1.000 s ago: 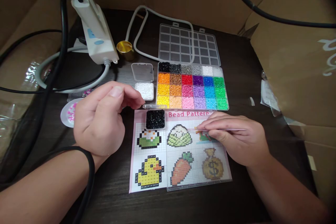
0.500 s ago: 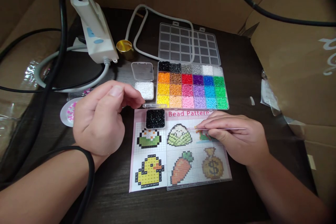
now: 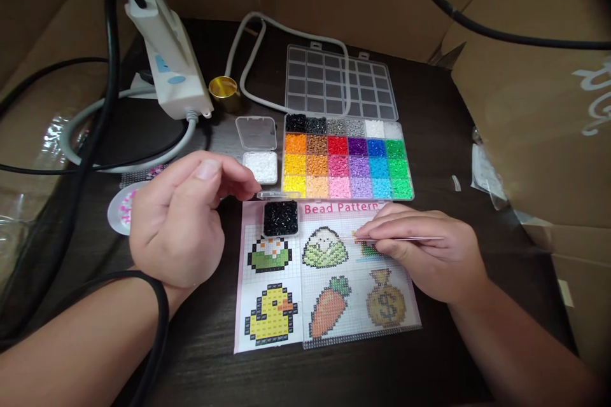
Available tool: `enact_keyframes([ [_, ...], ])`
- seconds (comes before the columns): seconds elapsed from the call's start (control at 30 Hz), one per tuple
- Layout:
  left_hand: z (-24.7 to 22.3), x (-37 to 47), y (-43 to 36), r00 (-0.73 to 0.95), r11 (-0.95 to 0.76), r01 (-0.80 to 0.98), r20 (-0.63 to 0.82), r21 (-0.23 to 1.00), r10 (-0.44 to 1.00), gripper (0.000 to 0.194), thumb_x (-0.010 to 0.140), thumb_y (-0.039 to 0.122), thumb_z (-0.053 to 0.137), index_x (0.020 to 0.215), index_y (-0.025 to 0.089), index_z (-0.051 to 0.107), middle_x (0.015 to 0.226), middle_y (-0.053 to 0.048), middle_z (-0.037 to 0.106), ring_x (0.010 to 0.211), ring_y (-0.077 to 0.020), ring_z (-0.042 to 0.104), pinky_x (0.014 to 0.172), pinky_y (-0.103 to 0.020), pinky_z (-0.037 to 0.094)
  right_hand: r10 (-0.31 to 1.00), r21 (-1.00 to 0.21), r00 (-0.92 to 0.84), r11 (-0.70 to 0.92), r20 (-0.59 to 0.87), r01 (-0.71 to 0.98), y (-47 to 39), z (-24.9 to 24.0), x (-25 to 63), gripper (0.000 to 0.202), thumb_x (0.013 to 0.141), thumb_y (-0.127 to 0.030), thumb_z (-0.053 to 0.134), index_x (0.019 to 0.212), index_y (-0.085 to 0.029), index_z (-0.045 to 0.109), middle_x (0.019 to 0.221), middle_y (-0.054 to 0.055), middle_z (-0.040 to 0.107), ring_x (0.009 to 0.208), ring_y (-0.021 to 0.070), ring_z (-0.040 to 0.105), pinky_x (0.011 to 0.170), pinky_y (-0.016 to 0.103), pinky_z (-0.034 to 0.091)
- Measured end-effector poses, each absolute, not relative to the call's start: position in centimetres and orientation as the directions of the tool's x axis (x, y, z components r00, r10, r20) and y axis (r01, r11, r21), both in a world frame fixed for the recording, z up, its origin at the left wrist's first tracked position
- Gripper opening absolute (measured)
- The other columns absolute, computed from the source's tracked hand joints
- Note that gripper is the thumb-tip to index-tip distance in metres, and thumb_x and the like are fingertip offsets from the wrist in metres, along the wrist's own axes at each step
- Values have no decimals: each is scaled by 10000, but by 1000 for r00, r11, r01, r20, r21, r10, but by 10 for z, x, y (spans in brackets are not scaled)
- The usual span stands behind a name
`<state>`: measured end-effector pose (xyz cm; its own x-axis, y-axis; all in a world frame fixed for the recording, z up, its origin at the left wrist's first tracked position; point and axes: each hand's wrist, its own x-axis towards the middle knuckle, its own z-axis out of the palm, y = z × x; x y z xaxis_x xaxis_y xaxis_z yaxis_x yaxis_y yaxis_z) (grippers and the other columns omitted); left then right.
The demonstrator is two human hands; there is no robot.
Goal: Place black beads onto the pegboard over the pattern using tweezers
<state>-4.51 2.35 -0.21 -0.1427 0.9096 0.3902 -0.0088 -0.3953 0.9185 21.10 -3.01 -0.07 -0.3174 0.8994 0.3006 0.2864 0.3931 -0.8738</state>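
Observation:
My left hand (image 3: 179, 216) is closed, its fingers curled. Its fingertips meet the left end of an upright clear lid (image 3: 279, 195) on a small box of black beads (image 3: 280, 218); the exact contact is hard to see. In my right hand (image 3: 429, 248), slim pink tweezers (image 3: 410, 238) are pinched between thumb and fingers, pointing left over the rice-ball picture (image 3: 325, 248). Beneath both lies a bead pattern sheet (image 3: 271, 275). A clear pegboard (image 3: 356, 338) covers the sheet's right part. Colored beads sit on the pegboard beside my right fingertips, partly hidden by them.
Behind the sheet stands an open sorting case (image 3: 348, 156) of colored beads. Left of it is a box of white beads (image 3: 260, 166). A golden cup (image 3: 224, 94), a white power strip (image 3: 174, 70) and a white dish (image 3: 119, 208) are farther left. A black cable (image 3: 160, 331) crosses my left forearm.
The whole view has shifted slightly. Both hands hold nearly the same pose, with the tweezers still over the pattern.

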Motion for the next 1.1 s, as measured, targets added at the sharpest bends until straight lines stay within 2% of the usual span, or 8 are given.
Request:
enact_keyframes([
  [0.77,2,-46,20,-149,-371,-11,365,929,919,302,842,110,463,708,179,724,627,0,656,574,-160,612,503,-288,432,898,-870,-321,396,300,296,-30,-1,211,222,793,-59,683,932,-211,767,834,46,777,788,185,724,710,328,600],
  [1.1,1,-43,22,-169,-398,18,395,917,903,289,842,141,474,690,177,716,606,4,650,557,-143,612,496,-268,433,930,-880,-266,336,253,336,-32,1,213,218,810,-63,652,884,-230,773,843,27,778,810,187,723,744,328,598],
])
